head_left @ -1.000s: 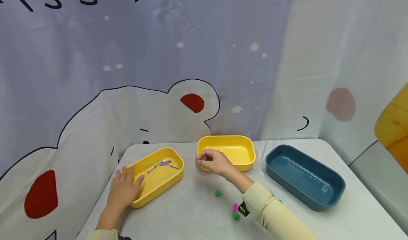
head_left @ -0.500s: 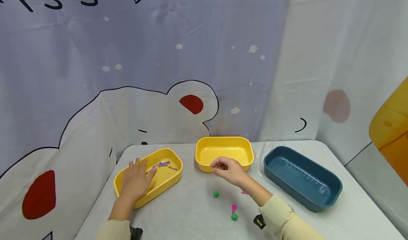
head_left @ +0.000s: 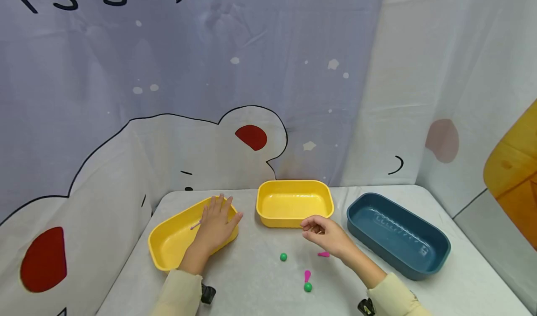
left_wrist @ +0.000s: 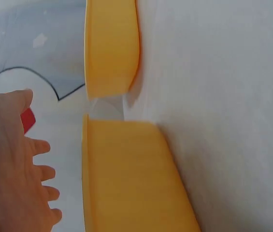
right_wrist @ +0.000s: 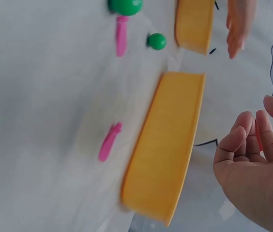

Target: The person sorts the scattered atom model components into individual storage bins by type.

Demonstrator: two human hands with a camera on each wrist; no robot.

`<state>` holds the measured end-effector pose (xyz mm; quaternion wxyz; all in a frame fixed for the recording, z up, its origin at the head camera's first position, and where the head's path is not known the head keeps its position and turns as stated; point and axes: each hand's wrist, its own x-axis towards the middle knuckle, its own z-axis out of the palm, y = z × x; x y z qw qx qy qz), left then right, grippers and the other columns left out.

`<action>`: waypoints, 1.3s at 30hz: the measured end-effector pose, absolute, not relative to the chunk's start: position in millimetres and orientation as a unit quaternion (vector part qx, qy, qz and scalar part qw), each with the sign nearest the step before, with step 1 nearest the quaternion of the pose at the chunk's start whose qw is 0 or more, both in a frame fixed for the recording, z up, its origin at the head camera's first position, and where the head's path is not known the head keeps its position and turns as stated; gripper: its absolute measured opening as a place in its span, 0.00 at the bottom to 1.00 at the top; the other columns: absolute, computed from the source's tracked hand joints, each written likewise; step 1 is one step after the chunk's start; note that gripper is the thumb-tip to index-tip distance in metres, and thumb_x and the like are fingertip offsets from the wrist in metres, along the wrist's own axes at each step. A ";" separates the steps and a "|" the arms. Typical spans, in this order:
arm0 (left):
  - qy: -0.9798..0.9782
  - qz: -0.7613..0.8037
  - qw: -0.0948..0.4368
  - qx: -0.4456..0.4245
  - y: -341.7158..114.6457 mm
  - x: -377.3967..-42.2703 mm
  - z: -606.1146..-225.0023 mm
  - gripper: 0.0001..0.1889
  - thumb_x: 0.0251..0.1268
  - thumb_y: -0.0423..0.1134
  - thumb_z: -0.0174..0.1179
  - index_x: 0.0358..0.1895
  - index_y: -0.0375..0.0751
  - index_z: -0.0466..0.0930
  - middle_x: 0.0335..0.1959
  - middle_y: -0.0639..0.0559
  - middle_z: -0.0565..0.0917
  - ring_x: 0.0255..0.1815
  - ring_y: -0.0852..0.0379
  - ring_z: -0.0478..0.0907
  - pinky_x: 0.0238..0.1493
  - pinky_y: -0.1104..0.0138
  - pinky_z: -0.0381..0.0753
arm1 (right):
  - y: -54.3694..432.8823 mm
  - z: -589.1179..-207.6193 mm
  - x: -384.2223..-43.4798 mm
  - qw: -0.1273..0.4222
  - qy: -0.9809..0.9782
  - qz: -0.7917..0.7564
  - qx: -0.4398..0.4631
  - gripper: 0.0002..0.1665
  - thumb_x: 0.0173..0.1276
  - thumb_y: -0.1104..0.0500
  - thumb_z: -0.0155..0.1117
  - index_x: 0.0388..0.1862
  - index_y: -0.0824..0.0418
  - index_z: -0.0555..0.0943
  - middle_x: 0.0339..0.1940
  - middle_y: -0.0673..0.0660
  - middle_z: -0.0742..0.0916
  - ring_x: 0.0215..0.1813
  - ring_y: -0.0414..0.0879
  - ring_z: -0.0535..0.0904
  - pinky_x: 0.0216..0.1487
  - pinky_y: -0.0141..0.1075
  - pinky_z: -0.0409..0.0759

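Observation:
My left hand (head_left: 213, 226) hovers over the left yellow tray (head_left: 164, 246), fingers straight and spread. One thin purple stick (head_left: 195, 225) shows in that tray beside the hand; the hand hides the others. In the left wrist view, the fingers (left_wrist: 40, 172) appear above the tray's rim. Just in front of the middle yellow tray (head_left: 293, 222) is my right hand (head_left: 328, 237), its fingers loosely bent. The right wrist view shows its thumb apart from the fingers and nothing held. Below it lie a pink peg-like piece (head_left: 323, 254) and another pink piece (head_left: 307, 276).
One green ball (head_left: 283, 257) lies in front of the middle tray. A second green ball (head_left: 308, 287) sits nearer, touching a pink piece. The dark blue tray (head_left: 364, 230) stands at the right on the white table (head_left: 251, 283). A printed curtain (head_left: 201, 73) hangs behind.
My left hand has slid rightward across the left tray, covering most of the purple sticks. My right hand has drawn back to the right, away from the middle tray, uncovering a pink piece.

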<state>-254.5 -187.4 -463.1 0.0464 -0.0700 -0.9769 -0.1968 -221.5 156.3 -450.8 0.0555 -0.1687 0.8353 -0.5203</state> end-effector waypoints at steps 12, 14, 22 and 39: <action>-0.977 -0.183 0.053 -0.096 -146.2 -271.8 -467.3 0.40 0.77 0.64 0.45 0.81 0.43 0.53 0.83 0.39 0.50 0.84 0.39 0.38 0.80 0.42 0.37 | 182.0 -462.6 -216.5 0.069 0.841 -0.515 -0.152 0.12 0.69 0.59 0.69 0.50 0.62 0.83 0.44 0.55 0.86 0.40 0.46 0.77 0.36 0.29 0.77; -0.977 -0.181 0.056 -0.102 -140.6 -273.6 -467.2 0.40 0.77 0.65 0.44 0.81 0.43 0.53 0.83 0.39 0.51 0.84 0.39 0.39 0.80 0.43 0.38 | 185.3 -465.5 -216.6 0.073 0.838 -0.518 -0.155 0.14 0.69 0.60 0.69 0.51 0.63 0.83 0.44 0.56 0.86 0.40 0.46 0.77 0.35 0.30 0.77; -0.977 -0.178 0.048 -0.111 -119.0 -279.6 -472.6 0.41 0.76 0.66 0.45 0.81 0.45 0.54 0.83 0.41 0.52 0.84 0.40 0.40 0.81 0.43 0.39 | 199.3 -478.6 -212.5 0.092 0.832 -0.523 -0.159 0.17 0.68 0.62 0.69 0.53 0.66 0.82 0.46 0.61 0.85 0.39 0.43 0.77 0.36 0.29 0.76; -0.978 -0.162 0.014 -0.129 -96.7 -294.3 -481.7 0.42 0.76 0.70 0.36 0.82 0.45 0.53 0.84 0.43 0.48 0.84 0.40 0.38 0.82 0.47 0.36 | 207.3 -493.3 -212.4 0.114 0.859 -0.481 -0.134 0.18 0.66 0.60 0.71 0.52 0.65 0.83 0.45 0.59 0.86 0.39 0.46 0.77 0.36 0.30 0.77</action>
